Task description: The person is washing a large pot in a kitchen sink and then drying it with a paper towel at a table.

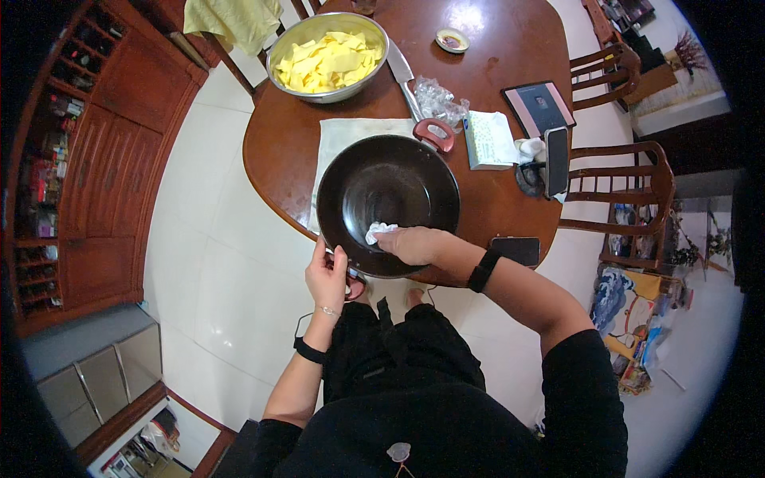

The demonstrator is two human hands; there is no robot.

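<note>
A dark two-handled pan (388, 191) lies at the table's near edge, partly over a white cloth (340, 128). My left hand (327, 275) grips the pan at its near side, by the reddish handle (355, 287). In my right hand (412, 244) is a crumpled white tissue (380, 232), pressed against the inside of the pan. The pan's far handle (434, 135) points away to the upper right. Beyond the pan stands a steel bowl (327, 95) filled with pale yellow sliced pieces (331, 63). A cleaver-like knife with a metal handle (401, 69) rests beside the bowl.
On the wooden table (281, 149) are crumpled clear plastic (439, 98), a tissue box (489, 140), a tablet (539, 107), a phone on a stand (556, 161), another phone (515, 250) and a small dish of sauce (452, 40). Wooden chairs (621, 188) border the right side.
</note>
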